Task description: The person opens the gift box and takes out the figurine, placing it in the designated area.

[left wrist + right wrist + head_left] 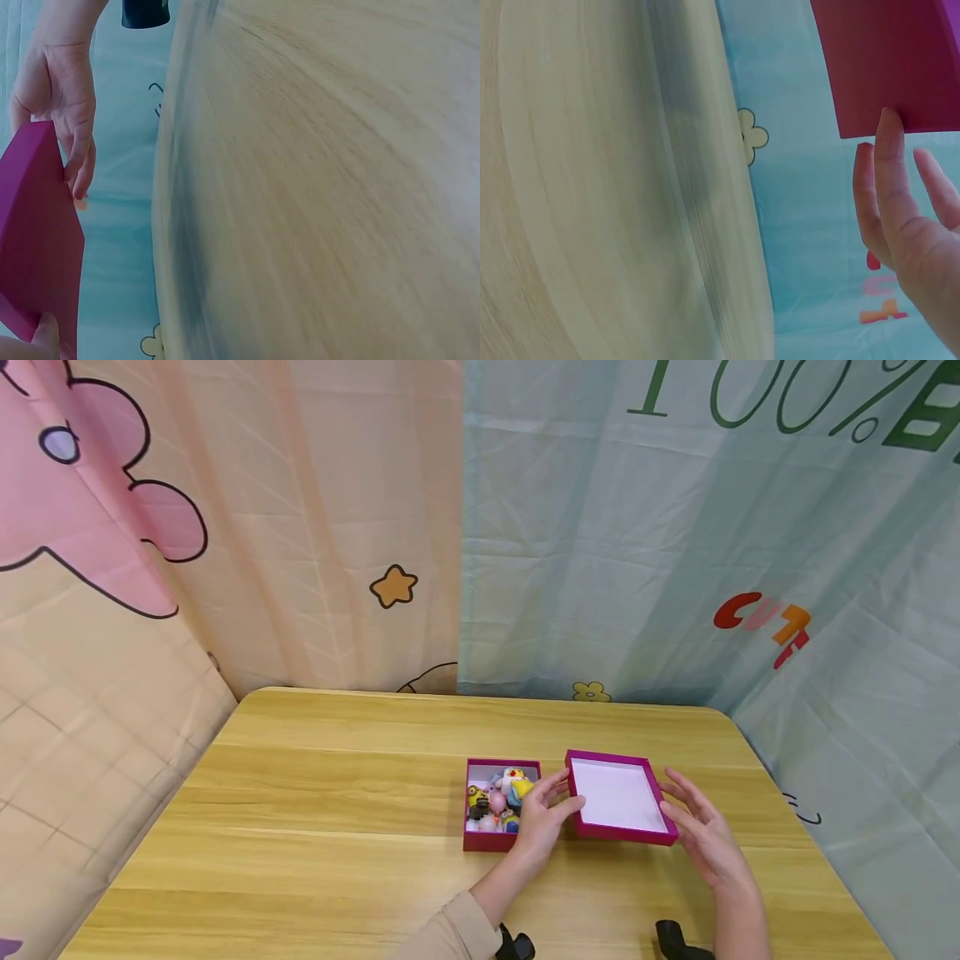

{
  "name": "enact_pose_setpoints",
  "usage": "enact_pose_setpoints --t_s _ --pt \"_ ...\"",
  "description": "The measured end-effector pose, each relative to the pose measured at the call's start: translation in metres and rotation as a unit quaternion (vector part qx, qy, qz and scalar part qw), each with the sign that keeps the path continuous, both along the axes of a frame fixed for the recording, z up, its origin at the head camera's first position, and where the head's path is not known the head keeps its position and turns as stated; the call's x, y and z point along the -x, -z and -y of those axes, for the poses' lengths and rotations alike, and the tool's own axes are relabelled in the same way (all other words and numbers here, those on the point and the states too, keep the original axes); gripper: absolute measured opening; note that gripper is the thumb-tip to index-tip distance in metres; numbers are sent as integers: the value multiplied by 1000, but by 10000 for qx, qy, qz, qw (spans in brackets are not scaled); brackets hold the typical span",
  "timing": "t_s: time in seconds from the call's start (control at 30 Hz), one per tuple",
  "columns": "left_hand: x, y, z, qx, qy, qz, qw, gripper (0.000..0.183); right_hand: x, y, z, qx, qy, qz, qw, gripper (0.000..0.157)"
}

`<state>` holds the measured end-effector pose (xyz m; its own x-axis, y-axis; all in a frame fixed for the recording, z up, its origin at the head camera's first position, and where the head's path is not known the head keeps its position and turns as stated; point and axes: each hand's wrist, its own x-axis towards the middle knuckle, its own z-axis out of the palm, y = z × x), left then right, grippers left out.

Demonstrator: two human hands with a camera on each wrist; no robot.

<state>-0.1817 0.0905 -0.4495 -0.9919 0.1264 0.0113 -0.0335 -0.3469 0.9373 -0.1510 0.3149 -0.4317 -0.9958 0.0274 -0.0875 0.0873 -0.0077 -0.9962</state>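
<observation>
Pinching left hand (542, 814), loose right hand (707, 828) at lid (622, 795)

Head: left hand clamps the lid's left rim, white inside up, right of the box (489, 842) of toys (497, 800) on the table (322, 827); held aside, it leaves the toys uncovered. Left wrist: lid clear of the table, left hand likely carrying the weight. Right wrist: fingers apart, one fingertip touching the lid's outside, probably just steadying.

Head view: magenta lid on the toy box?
No, the left hand holds the lid off to the right, and the box shows its toys uncovered.
</observation>
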Motion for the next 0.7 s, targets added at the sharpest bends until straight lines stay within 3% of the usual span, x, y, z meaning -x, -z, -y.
enact_pose_setpoints --t_s 0.43,0.7 --pt "-4 9 -14 655 422 8 9970 49 -3 13 -28 312 -639 -275 9971 46" --pt "-8 15 -28 1047 377 -105 9937 50 -2 18 -44 466 -940 -495 9932 48"
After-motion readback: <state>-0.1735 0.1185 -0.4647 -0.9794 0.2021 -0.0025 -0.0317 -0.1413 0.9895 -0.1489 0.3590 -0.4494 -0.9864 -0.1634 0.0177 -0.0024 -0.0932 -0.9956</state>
